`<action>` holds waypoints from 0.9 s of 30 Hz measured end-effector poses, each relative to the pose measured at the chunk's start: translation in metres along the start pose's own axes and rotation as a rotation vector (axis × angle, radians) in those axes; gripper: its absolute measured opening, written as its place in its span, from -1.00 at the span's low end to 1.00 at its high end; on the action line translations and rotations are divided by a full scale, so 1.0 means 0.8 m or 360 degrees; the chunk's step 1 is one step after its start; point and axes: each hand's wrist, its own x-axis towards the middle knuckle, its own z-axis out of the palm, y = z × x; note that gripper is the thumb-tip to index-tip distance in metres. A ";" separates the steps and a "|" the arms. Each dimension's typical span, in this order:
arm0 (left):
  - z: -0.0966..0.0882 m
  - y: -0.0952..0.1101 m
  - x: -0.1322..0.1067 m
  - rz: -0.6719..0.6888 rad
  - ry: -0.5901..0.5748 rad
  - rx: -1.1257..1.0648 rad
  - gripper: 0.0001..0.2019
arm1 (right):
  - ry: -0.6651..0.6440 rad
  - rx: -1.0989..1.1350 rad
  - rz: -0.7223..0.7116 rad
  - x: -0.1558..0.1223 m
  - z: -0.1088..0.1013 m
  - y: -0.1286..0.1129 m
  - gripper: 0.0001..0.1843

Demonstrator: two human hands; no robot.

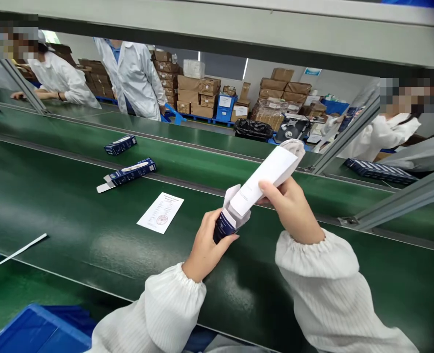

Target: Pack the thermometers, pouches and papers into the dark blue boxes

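Note:
My left hand [207,242] is closed around a dark blue carton [224,224], whose white end flaps stand open toward the upper right. Between the thumb and fingers of my right hand [293,208] is a folded white paper [264,179], lying along a whitish wrapped item that shows at the far end. The paper's lower end is at the carton's open mouth; how far it reaches inside is hidden. To the left on the green belt lies a printed card with a red round stamp [161,213].
Two blue cartons, one with an open flap [132,170] and one beyond it [121,145], lie on the belt. A white strip [16,252] lies at left, above a blue bin [40,328]. Metal posts [344,132] rise at right. Several people in white coats [134,78] are across the line.

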 end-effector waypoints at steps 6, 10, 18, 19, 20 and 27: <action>0.003 0.007 -0.001 0.0021 0.0026 0.0111 -0.49 | 0.0057 -0.0554 -0.0143 -0.012 0.023 0.009 -0.60; 0.005 0.020 0.007 0.0140 0.0113 0.0145 -0.52 | -0.0044 -0.0994 -0.0352 -0.036 0.045 0.022 -0.69; -0.013 0.031 0.022 0.0137 -0.0027 0.0108 -0.64 | -0.0320 -0.0928 -0.0878 -0.004 0.020 -0.014 -0.68; -0.016 0.030 0.023 0.0122 -0.0058 0.0087 -0.63 | -0.0453 -0.1015 -0.0913 0.001 0.019 -0.016 -0.76; -0.019 0.029 0.023 0.0107 -0.0087 0.0064 -0.61 | -0.0572 -0.1113 -0.0941 0.004 0.019 -0.014 -0.82; -0.009 0.018 0.008 -0.0034 -0.0039 -0.0158 -0.57 | -0.0254 -0.0626 -0.0539 -0.031 0.034 0.044 -0.73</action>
